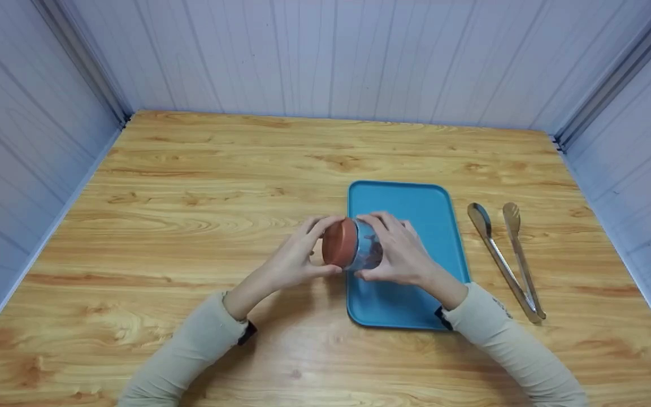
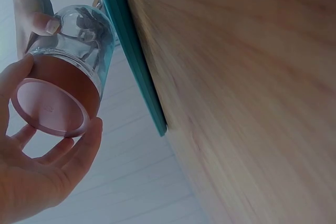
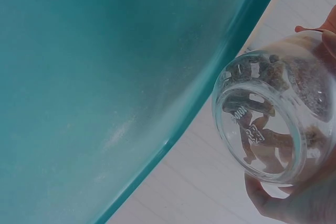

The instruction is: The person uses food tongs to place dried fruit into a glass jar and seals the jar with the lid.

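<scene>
A clear glass jar (image 1: 366,249) with an orange-brown lid (image 1: 339,243) is tilted on its side, lid toward the left, over the left edge of a blue tray (image 1: 404,308). My left hand (image 1: 294,257) grips the lid by its rim, fingers and thumb spread around it. The glass body is held by my right hand (image 1: 402,251). The lid (image 2: 58,95) sits on the jar's mouth in the left wrist view. Through the jar's base (image 3: 257,135), the right wrist view shows brown, irregular pieces (image 3: 275,142) inside; their kind is unclear.
Metal tongs (image 1: 510,277) lie spread on the wooden table (image 1: 207,226), right of the tray. Pale panelled walls (image 1: 303,56) border the table at the back and both sides.
</scene>
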The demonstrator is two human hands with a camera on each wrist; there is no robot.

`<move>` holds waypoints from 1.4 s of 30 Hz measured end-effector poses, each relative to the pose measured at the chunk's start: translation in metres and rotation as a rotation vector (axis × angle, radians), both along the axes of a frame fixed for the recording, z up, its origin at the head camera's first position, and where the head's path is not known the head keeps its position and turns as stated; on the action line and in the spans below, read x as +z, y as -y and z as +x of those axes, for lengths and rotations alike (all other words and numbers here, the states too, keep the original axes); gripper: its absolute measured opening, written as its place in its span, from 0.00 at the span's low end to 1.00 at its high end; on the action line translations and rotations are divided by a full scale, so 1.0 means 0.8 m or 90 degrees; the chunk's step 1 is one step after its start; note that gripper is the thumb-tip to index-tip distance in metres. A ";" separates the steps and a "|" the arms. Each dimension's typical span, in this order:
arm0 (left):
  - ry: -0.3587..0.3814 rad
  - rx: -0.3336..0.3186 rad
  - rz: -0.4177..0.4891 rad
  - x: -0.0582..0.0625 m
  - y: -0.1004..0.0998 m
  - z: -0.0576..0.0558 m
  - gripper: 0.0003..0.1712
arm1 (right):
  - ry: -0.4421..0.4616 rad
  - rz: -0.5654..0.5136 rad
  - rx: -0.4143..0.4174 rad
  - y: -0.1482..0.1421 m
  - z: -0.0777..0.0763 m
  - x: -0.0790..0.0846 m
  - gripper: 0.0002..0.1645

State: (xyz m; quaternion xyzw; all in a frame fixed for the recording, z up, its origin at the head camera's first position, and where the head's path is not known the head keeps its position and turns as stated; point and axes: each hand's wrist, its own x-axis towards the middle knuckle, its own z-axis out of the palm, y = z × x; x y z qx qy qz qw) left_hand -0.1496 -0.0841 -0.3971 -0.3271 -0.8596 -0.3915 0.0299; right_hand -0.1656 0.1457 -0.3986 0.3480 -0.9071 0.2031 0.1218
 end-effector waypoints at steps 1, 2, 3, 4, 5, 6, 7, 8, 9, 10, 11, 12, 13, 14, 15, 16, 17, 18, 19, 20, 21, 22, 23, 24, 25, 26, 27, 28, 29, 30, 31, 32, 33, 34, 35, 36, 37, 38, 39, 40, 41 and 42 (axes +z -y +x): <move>0.001 0.000 0.000 0.000 0.000 0.000 0.44 | -0.001 0.000 0.001 0.000 0.000 0.000 0.54; 0.003 0.001 -0.001 0.000 0.000 0.000 0.44 | -0.003 0.000 0.001 0.000 0.000 0.000 0.53; 0.008 0.003 0.000 0.000 -0.001 0.000 0.44 | -0.004 -0.002 0.002 0.000 0.000 0.000 0.53; 0.014 0.009 0.001 0.001 -0.001 0.001 0.43 | -0.004 -0.005 0.003 0.000 0.000 0.000 0.53; 0.022 0.013 0.004 0.001 -0.001 0.001 0.43 | -0.004 -0.008 0.004 0.000 0.000 0.000 0.53; 0.031 0.019 0.007 0.001 -0.002 0.002 0.44 | -0.003 -0.011 0.005 0.001 0.001 0.001 0.52; 0.039 0.025 0.010 0.001 -0.002 0.002 0.44 | -0.003 -0.013 0.006 0.001 0.001 0.001 0.52; 0.046 0.030 0.014 0.002 -0.002 0.002 0.45 | -0.002 -0.015 0.007 0.001 0.001 0.001 0.52; 0.052 0.035 0.016 0.002 -0.003 0.003 0.45 | -0.001 -0.017 0.007 0.001 0.001 0.001 0.52; 0.055 0.039 0.016 0.002 -0.003 0.003 0.46 | -0.002 -0.017 0.008 0.001 0.001 0.001 0.52; 0.055 0.039 0.017 0.002 -0.003 0.003 0.46 | -0.001 -0.017 0.009 0.001 0.001 0.001 0.52; 0.055 0.039 0.016 0.002 -0.003 0.002 0.46 | 0.000 -0.017 0.009 0.001 0.001 0.001 0.52; 0.053 0.038 0.015 0.001 -0.003 0.002 0.45 | 0.000 -0.016 0.009 0.001 0.001 0.001 0.52; 0.050 0.037 0.014 0.001 -0.003 0.002 0.45 | 0.001 -0.016 0.009 0.000 0.001 0.001 0.52; 0.050 0.036 0.014 0.001 -0.002 0.002 0.44 | 0.003 -0.017 0.010 0.000 0.001 0.001 0.52; 0.050 0.034 0.015 0.000 -0.002 0.002 0.44 | 0.003 -0.016 0.010 0.000 0.001 0.001 0.52; 0.053 0.032 0.016 0.000 -0.002 0.001 0.44 | 0.003 -0.015 0.009 0.000 0.001 0.001 0.52; 0.056 0.031 0.016 0.000 -0.001 0.001 0.44 | 0.002 -0.014 0.008 0.001 0.001 0.001 0.52; 0.058 0.030 0.014 0.000 -0.001 0.001 0.44 | 0.002 -0.013 0.007 0.001 0.001 0.001 0.52; 0.061 0.029 0.013 0.000 -0.001 0.001 0.44 | 0.002 -0.012 0.007 0.001 0.001 0.001 0.52; 0.064 0.028 0.011 0.000 -0.001 0.001 0.44 | 0.001 -0.010 0.006 0.001 0.001 0.001 0.52; 0.065 0.027 0.008 0.000 0.000 0.001 0.44 | 0.000 -0.008 0.003 0.001 0.001 0.001 0.52; 0.065 0.026 0.004 0.000 0.000 0.002 0.44 | 0.001 -0.008 0.003 0.001 0.001 0.001 0.52; 0.065 0.025 0.002 0.000 0.000 0.002 0.44 | 0.002 -0.008 0.003 0.001 0.001 0.001 0.52; 0.064 0.024 -0.001 0.000 0.001 0.002 0.44 | 0.003 -0.008 0.003 0.001 0.001 0.001 0.52; 0.061 0.023 -0.004 0.000 0.001 0.002 0.44 | 0.003 -0.009 0.003 0.001 0.001 0.001 0.53; 0.059 0.021 -0.006 0.000 0.001 0.002 0.44 | 0.005 -0.009 0.004 0.001 0.001 0.002 0.53; 0.057 0.018 -0.007 0.001 0.001 0.002 0.44 | 0.006 -0.009 0.004 0.001 0.001 0.002 0.53; 0.056 0.015 -0.008 0.001 0.001 0.002 0.44 | 0.006 -0.008 0.004 0.001 0.001 0.001 0.53; 0.053 0.012 -0.009 0.001 0.001 0.001 0.44 | 0.007 -0.009 0.005 0.000 0.001 0.001 0.53; 0.051 0.010 -0.010 0.001 0.001 0.001 0.44 | 0.008 -0.008 0.004 0.000 0.001 0.001 0.53; 0.048 0.006 -0.011 0.001 0.001 0.001 0.44 | 0.008 -0.008 0.005 0.000 0.001 0.001 0.53; 0.048 0.002 -0.008 0.001 0.001 0.001 0.44 | 0.008 -0.007 0.004 0.000 0.000 0.001 0.53; 0.048 -0.002 -0.007 0.000 0.001 0.000 0.44 | 0.007 -0.007 0.003 0.000 0.000 0.001 0.53; 0.046 -0.005 -0.005 0.000 0.001 0.000 0.44 | 0.006 -0.007 0.003 0.000 0.000 0.000 0.53; 0.047 -0.008 -0.003 0.000 0.001 0.000 0.44 | 0.004 -0.009 0.003 0.000 0.000 0.000 0.53; 0.048 -0.010 0.000 0.000 0.000 0.000 0.44 | 0.002 -0.009 0.003 0.000 0.000 -0.001 0.53; 0.051 -0.012 0.004 0.000 0.000 0.000 0.43 | 0.000 -0.010 0.004 -0.001 -0.001 -0.001 0.53; 0.054 -0.012 0.007 -0.001 0.000 0.000 0.43 | -0.002 -0.011 0.003 -0.001 -0.001 -0.001 0.53; 0.057 -0.008 0.008 -0.001 -0.001 0.000 0.42 | -0.003 -0.012 0.004 -0.001 -0.001 -0.002 0.53; 0.063 -0.003 0.010 -0.001 -0.001 0.001 0.41 | -0.003 -0.013 0.006 -0.001 -0.001 -0.002 0.53; 0.070 0.003 0.013 -0.001 -0.002 0.001 0.41 | -0.004 -0.014 0.007 -0.001 -0.001 -0.002 0.53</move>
